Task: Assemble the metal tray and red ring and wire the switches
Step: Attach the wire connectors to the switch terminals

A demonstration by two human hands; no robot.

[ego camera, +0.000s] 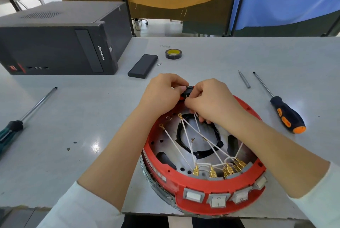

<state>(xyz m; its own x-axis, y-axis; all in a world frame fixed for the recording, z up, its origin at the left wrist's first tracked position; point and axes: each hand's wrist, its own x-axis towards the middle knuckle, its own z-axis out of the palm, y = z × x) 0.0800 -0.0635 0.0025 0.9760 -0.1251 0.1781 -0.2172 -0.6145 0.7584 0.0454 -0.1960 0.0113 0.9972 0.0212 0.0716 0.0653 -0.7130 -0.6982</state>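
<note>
We are pinching a black part at the ring's far rim with both hands; the wires are looking thin and springy, so we are favouring the gold terminals.

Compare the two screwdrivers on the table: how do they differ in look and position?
The orange-handled screwdriver lies right of the red ring, wholly in view, tip pointing away. The green-handled screwdriver lies far left, its handle cut by the picture's edge. One grip is black with orange, the other dark with green. Both lie flat on the table, untouched, with long steel shafts.
</note>
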